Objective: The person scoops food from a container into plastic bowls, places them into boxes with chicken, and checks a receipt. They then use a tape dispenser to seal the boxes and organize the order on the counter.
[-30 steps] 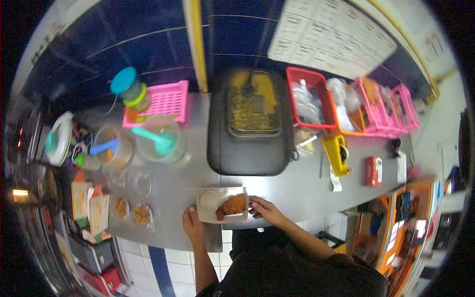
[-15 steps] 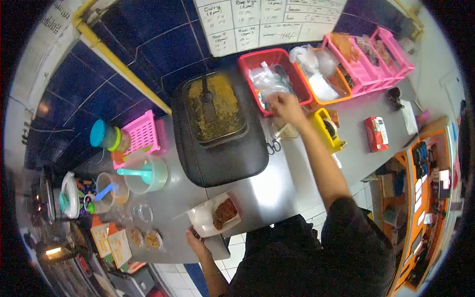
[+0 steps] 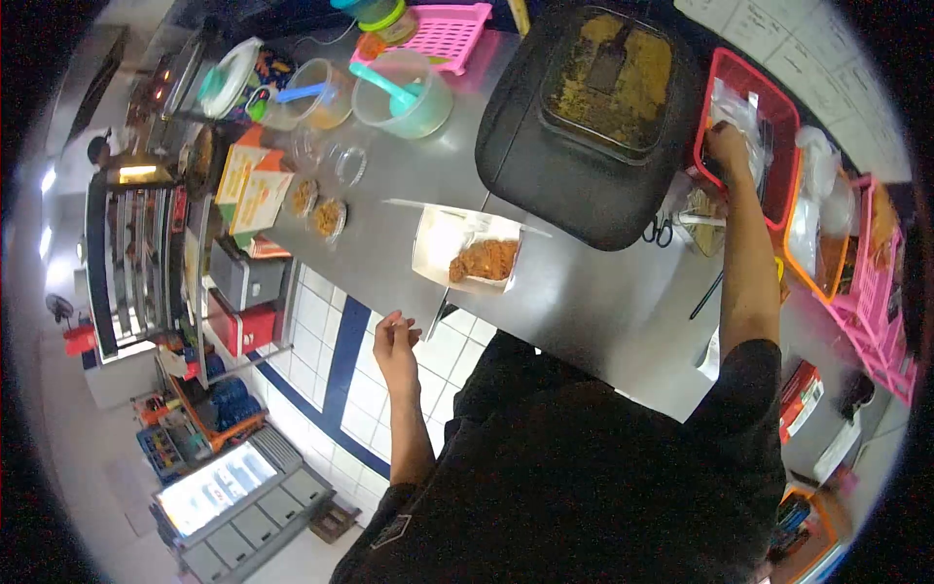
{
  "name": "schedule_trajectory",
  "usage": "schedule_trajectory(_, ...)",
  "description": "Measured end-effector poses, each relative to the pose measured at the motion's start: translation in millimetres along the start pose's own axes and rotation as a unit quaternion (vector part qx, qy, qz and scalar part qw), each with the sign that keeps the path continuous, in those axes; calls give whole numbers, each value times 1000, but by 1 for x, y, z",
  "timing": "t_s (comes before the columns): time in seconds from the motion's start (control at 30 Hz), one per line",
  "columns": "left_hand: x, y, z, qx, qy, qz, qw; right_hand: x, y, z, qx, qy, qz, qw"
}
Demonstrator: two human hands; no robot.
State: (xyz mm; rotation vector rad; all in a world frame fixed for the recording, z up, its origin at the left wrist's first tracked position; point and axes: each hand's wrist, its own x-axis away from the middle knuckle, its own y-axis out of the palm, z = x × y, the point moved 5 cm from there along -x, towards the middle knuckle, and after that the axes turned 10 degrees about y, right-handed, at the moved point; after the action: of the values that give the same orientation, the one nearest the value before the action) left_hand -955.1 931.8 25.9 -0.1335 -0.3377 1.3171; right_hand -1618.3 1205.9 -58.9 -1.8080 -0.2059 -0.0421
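Your left hand [image 3: 397,336] hangs off the near edge of the table [image 3: 584,311], touching nothing, its fingers loosely curled together; just beyond it on the table sits the open paper box [image 3: 457,248] with a piece of fried chicken [image 3: 484,260] inside; farther right, your right hand [image 3: 728,146] reaches into the red basket [image 3: 778,200] beside the black pan [image 3: 574,146], fingers closed around a plastic bag [image 3: 735,112].

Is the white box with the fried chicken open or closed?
Open. The white box lies on the steel counter with its lid flaps spread out, and the fried chicken inside shows plainly from above.
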Motion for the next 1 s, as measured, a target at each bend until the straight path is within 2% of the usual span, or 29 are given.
schedule_trajectory(0.07, 3, 13, 15, -18, 41, -56, 997, -3, 11, 9, -29, -34, 23, 999)
schedule_trajectory(0.1, 5, 17, 20, -14, 61, -72, 995, -15, 19, 17, -52, -94, 1, 994)
schedule_trajectory(0.17, 3, 18, 14, -17, 69, -83, 994, 2, 2, 20, -162, -117, 31, 979)
schedule_trajectory(0.2, 1, 16, 14, -23, 77, -100, 992, 16, -6, 20, -148, -55, 55, 986)
schedule_trajectory(0.23, 0, 14, 16, -12, 88, -100, 991, 46, -34, 7, -205, -42, 12, 978)
schedule_trajectory(0.27, -1, 14, 17, 1, 98, -102, 990, 57, -37, 13, -357, -72, 56, 929)
schedule_trajectory(0.3, -6, 12, 15, -20, 99, -113, 988, 87, -62, 2, -358, -80, 101, 925)
schedule_trajectory(0.33, -11, 12, 19, 1, 103, -111, 989, 96, -65, 4, -446, -102, 140, 878)
schedule_trajectory(0.37, -18, 12, 19, -19, 101, -119, 988, 109, -81, 1, -343, -145, 249, 894)
schedule_trajectory(0.4, -24, 10, 17, -39, 98, -130, 986, 119, -91, 3, -203, -163, 297, 919)
schedule_trajectory(0.43, -29, 9, 24, -37, 98, -146, 984, 120, -94, 4, -273, -186, 300, 895)
schedule_trajectory(0.5, -43, 1, 26, -43, 125, -188, 973, 134, -104, 8, -224, -194, 369, 881)
schedule_trajectory(0.53, -53, -7, 25, -36, 121, -188, 974, 168, -125, -14, -214, -209, 410, 861)
schedule_trajectory(0.6, -69, -25, 35, -28, 193, -258, 946, 260, -163, -72, -179, -246, 517, 800)
schedule_trajectory(0.63, -80, -37, 38, -35, 181, -291, 939, 279, -160, -60, -229, -183, 505, 812)
schedule_trajectory(0.67, -92, -47, 39, -40, 159, -353, 921, 320, -155, -71, -324, -113, 466, 816)
schedule_trajectory(0.7, -105, -57, 45, -38, 209, -391, 895, 369, -148, -104, -411, -48, 421, 807)
schedule_trajectory(0.77, -117, -79, 57, -21, 266, -435, 860, 455, -121, -223, -493, -72, 249, 831)
schedule_trajectory(0.8, -123, -89, 65, -25, 289, -441, 849, 464, -75, -194, -39, -42, 336, 940)
schedule_trajectory(0.83, -128, -97, 65, 47, 284, -444, 849, 529, -50, -319, -350, -181, 12, 919)
schedule_trajectory(0.87, -132, -103, 64, 116, 280, -449, 840, 562, 1, -350, -464, -103, -199, 857)
schedule_trajectory(0.9, -139, -110, 54, 142, 236, -452, 848, 585, 37, -385, -378, -172, -281, 865)
schedule_trajectory(0.93, -149, -117, 44, 167, 194, -453, 854, 601, 39, -442, -350, -329, -257, 839)
schedule_trajectory(0.97, -164, -130, 35, 159, 140, -405, 889, 602, 55, -464, -339, -304, -309, 835)
schedule_trajectory(1.0, -177, -133, 5, 241, -42, -393, 886, 598, 79, -478, -327, -279, -363, 827)
